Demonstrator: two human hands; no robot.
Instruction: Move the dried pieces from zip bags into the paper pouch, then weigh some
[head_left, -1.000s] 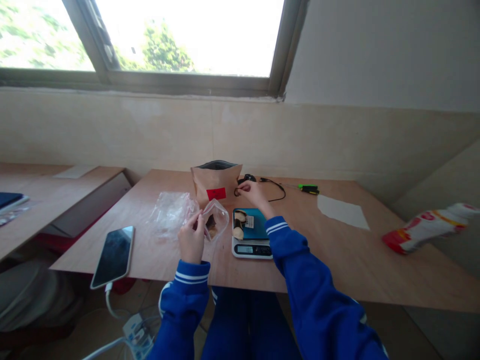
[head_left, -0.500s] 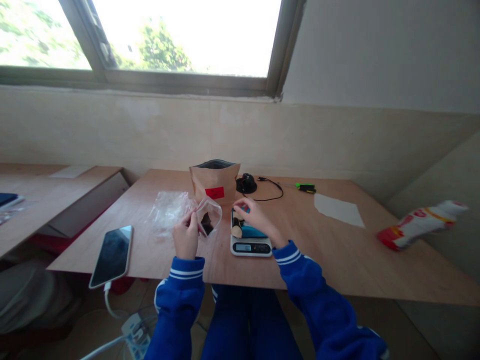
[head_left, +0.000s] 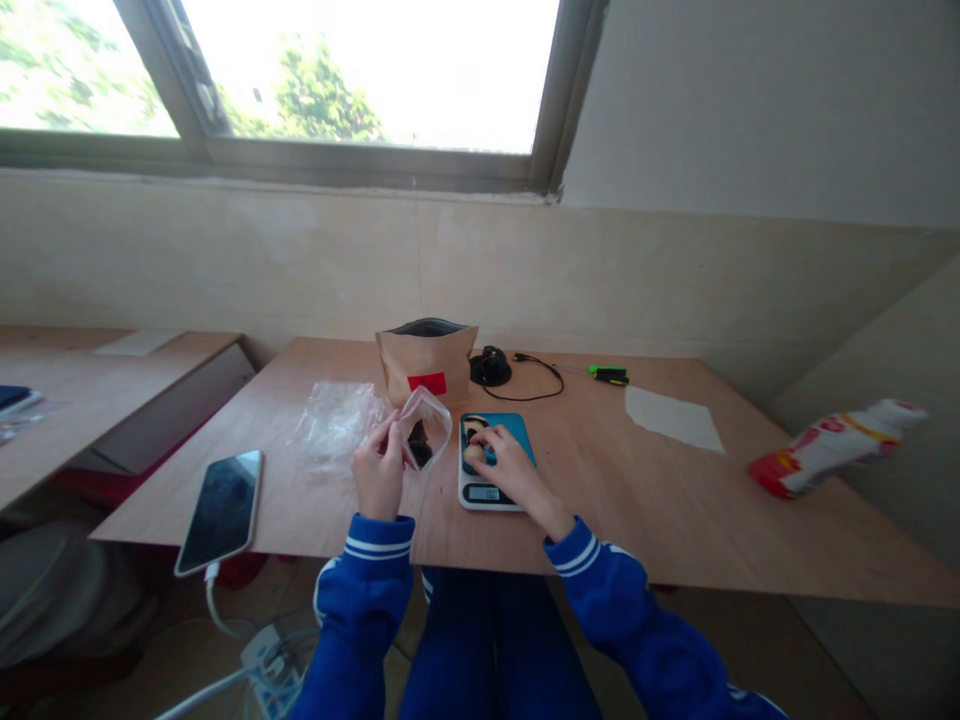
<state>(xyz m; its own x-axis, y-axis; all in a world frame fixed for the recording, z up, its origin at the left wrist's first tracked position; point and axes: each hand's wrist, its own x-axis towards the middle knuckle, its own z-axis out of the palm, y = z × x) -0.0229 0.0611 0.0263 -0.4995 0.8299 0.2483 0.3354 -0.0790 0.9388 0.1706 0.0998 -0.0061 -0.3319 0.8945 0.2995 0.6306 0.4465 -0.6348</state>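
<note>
My left hand (head_left: 379, 468) pinches the rim of a clear plastic bag (head_left: 441, 425), whose mouth gapes toward me. Dark pieces (head_left: 421, 445) lie inside it. To the right, a kitchen scale (head_left: 466, 493) with a blue top and a lit display rests on the table; its digits are too small to read surely. A few dark and pale brown pieces sit at the left of its top. Over the scale, the bent fingers and thumb of my right hand (head_left: 510, 468) close around a pale brown piece (head_left: 474, 455), its kind unclear.
Behind the bag stands an open brown paper pouch (head_left: 401, 365) with a red label. Clear plastic bags (head_left: 334, 425) and a charging phone (head_left: 221, 510) lie left. A black device (head_left: 491, 365) with a cable, a screwdriver (head_left: 607, 373), white paper (head_left: 671, 418) and a bottle (head_left: 832, 450) are right.
My right hand has come down toward me from the scale's far left corner to the pale piece. The bag in my left hand has shifted slightly right and toward the scale.
</note>
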